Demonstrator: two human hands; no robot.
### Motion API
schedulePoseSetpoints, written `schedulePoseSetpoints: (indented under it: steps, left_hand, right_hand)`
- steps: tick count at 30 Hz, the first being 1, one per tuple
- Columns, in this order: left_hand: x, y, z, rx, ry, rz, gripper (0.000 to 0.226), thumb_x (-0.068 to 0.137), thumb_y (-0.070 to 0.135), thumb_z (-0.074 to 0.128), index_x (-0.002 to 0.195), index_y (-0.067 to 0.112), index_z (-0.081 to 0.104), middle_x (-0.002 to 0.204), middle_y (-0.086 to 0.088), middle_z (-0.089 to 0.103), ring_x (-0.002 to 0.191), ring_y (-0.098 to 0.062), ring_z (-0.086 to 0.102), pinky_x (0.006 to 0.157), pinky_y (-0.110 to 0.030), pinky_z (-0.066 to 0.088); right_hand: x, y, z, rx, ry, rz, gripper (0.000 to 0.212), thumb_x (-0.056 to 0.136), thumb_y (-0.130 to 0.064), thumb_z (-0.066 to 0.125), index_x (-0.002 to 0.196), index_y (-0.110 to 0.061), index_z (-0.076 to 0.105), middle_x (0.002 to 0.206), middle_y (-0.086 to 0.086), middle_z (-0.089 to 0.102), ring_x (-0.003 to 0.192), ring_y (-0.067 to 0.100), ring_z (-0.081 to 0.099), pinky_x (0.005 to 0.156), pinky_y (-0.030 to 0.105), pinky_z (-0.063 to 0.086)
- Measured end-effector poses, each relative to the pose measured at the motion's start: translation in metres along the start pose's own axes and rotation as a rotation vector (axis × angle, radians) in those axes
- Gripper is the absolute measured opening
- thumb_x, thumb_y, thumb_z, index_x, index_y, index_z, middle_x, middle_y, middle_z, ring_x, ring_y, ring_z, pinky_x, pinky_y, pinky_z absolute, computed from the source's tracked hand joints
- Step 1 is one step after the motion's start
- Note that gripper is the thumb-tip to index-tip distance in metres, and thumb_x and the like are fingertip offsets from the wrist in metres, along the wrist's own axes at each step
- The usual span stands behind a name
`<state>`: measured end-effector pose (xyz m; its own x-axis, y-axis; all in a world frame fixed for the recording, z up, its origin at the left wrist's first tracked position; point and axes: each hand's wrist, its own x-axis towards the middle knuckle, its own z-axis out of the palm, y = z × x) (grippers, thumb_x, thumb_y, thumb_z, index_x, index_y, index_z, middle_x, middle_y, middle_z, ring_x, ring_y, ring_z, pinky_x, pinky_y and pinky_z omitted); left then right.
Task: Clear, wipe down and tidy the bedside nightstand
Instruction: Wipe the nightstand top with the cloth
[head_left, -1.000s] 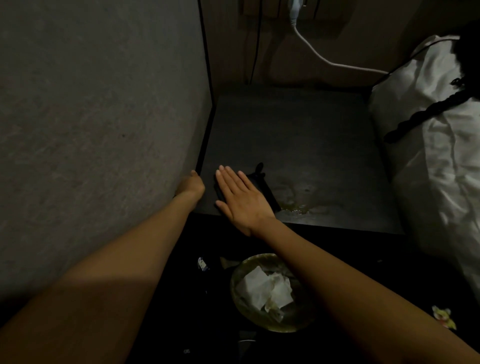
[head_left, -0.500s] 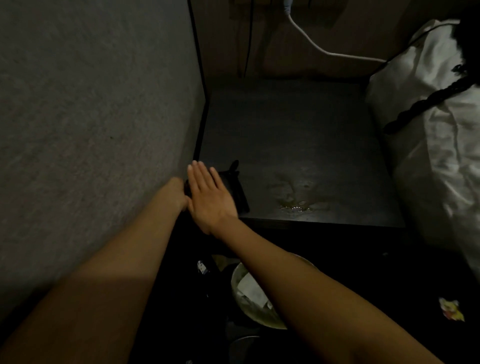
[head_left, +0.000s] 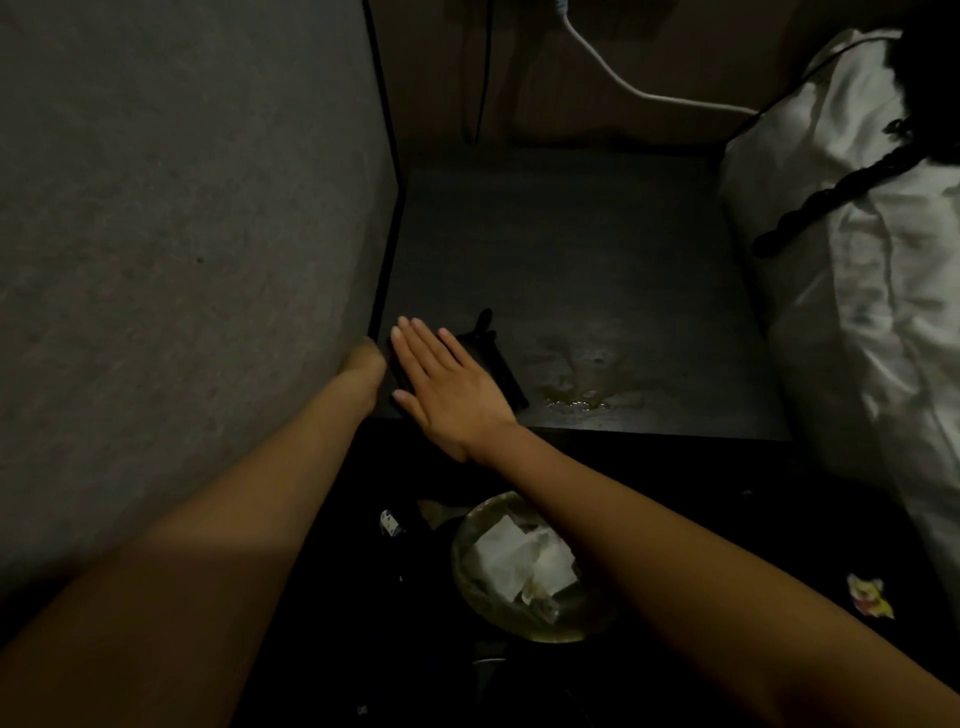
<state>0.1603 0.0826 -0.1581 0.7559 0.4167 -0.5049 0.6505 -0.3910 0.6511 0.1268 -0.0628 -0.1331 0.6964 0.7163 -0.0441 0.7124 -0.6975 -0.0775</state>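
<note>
Head view: dim light. The nightstand counter (head_left: 571, 249) sits boxed in. A grey wall panel (head_left: 182, 234) runs tight along its left edge, the back wall closes the far edge, and a white pillow (head_left: 857, 260) on the bed presses against the right edge. Only the near edge, toward you, is open. Most of the counter top is bare from the middle to the back.

Your right hand (head_left: 447, 389) lies flat at the near-left corner, fingers (head_left: 415, 343) straight and together, pressing down on a dark cloth (head_left: 493, 364) that shows beyond the hand's right side. Released, nothing gripped.

Your left hand (head_left: 366, 366) is at the counter's left edge, against the wall panel. Its fingers are hidden from here; you cannot tell whether they are clenched or loose.

Counter surface: dark, matte. A wet, yellowish smear (head_left: 576, 400) sits near the front edge, just right of the cloth, with faint dried marks behind it.

Below the near edge, on the floor, a bin (head_left: 467, 571) holds crumpled white tissue (head_left: 519, 561). A small colourful wrapper (head_left: 870, 595) lies on the floor to the right. A white cable (head_left: 623, 85) and a black cable (head_left: 485, 67) hang on the back wall.
</note>
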Motion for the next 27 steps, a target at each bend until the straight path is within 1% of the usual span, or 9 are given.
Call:
schedulePoseSetpoints:
  steps: [1, 3, 4, 8, 12, 18, 22, 27]
  left_hand:
    - [0.009, -0.001, 0.002, -0.06, 0.052, -0.114, 0.05, 0.107, 0.026, 0.019, 0.147, -0.001, 0.031, 0.153, -0.019, 0.032, 0.14, -0.032, 0.033, 0.113, -0.034, 0.03]
    - [0.01, 0.001, 0.003, -0.024, 0.205, -0.153, 0.055, 0.107, 0.029, 0.015, 0.145, -0.007, 0.031, 0.153, -0.024, 0.03, 0.141, -0.035, 0.03, 0.116, -0.037, 0.023]
    - [0.006, 0.001, 0.002, -0.017, 0.227, -0.159, 0.057, 0.107, 0.03, 0.014, 0.143, -0.009, 0.032, 0.152, -0.025, 0.03, 0.141, -0.036, 0.03, 0.117, -0.037, 0.021]
    - [0.003, 0.0, 0.003, 0.047, 0.243, -0.138, 0.06, 0.106, 0.032, 0.014, 0.142, -0.012, 0.031, 0.152, -0.028, 0.028, 0.141, -0.038, 0.028, 0.116, -0.037, 0.019]
    - [0.009, -0.002, 0.005, 0.092, 0.282, -0.109, 0.055, 0.107, 0.027, 0.015, 0.142, -0.012, 0.029, 0.153, -0.028, 0.026, 0.142, -0.038, 0.026, 0.116, -0.036, 0.016]
    - [0.011, -0.003, 0.003, 0.174, 0.282, -0.069, 0.051, 0.106, 0.018, 0.014, 0.138, -0.015, 0.036, 0.147, -0.032, 0.034, 0.137, -0.044, 0.033, 0.114, -0.042, 0.022]
    - [0.012, -0.006, 0.002, 0.226, 0.266, -0.046, 0.047, 0.105, 0.012, 0.016, 0.136, -0.015, 0.038, 0.145, -0.033, 0.036, 0.134, -0.045, 0.036, 0.112, -0.043, 0.026]
    - [0.009, -0.003, 0.002, 0.206, 0.282, -0.047, 0.05, 0.106, 0.019, 0.016, 0.138, -0.014, 0.037, 0.147, -0.031, 0.035, 0.136, -0.043, 0.034, 0.114, -0.042, 0.023]
  right_hand:
    - [-0.005, 0.006, 0.0, -0.005, -0.001, -0.003, 0.066, 0.106, -0.045, 0.016, 0.156, -0.008, -0.006, 0.165, 0.008, -0.008, 0.152, 0.018, -0.009, 0.124, 0.036, -0.003]
    - [-0.015, 0.019, -0.001, -0.011, -0.002, -0.011, 0.067, 0.105, -0.046, 0.016, 0.156, -0.008, -0.005, 0.165, 0.008, -0.007, 0.152, 0.017, -0.009, 0.124, 0.036, -0.003]
    - [-0.02, 0.025, -0.001, -0.013, -0.003, -0.011, 0.067, 0.105, -0.046, 0.015, 0.156, -0.008, -0.005, 0.165, 0.008, -0.007, 0.152, 0.017, -0.009, 0.124, 0.036, -0.002]
    - [-0.04, 0.052, -0.003, -0.012, -0.008, -0.015, 0.066, 0.105, -0.046, 0.014, 0.156, -0.009, -0.005, 0.166, 0.007, -0.006, 0.152, 0.016, -0.008, 0.125, 0.036, -0.003]
    - [-0.061, 0.078, -0.005, -0.001, -0.017, -0.029, 0.067, 0.104, -0.046, 0.014, 0.156, -0.01, -0.006, 0.166, 0.006, -0.007, 0.152, 0.015, -0.01, 0.125, 0.035, -0.003]
    - [-0.086, 0.111, -0.009, -0.018, -0.047, -0.033, 0.067, 0.104, -0.047, 0.013, 0.156, -0.011, -0.008, 0.165, 0.004, -0.011, 0.152, 0.013, -0.013, 0.124, 0.034, -0.004]
    - [-0.105, 0.135, -0.013, -0.037, -0.067, -0.036, 0.067, 0.104, -0.048, 0.011, 0.156, -0.012, -0.008, 0.165, 0.003, -0.012, 0.151, 0.012, -0.013, 0.124, 0.034, -0.005]
    - [-0.126, 0.159, -0.016, -0.031, -0.094, -0.014, 0.066, 0.104, -0.048, 0.013, 0.156, -0.014, -0.01, 0.165, 0.002, -0.014, 0.151, 0.011, -0.016, 0.125, 0.035, -0.004]
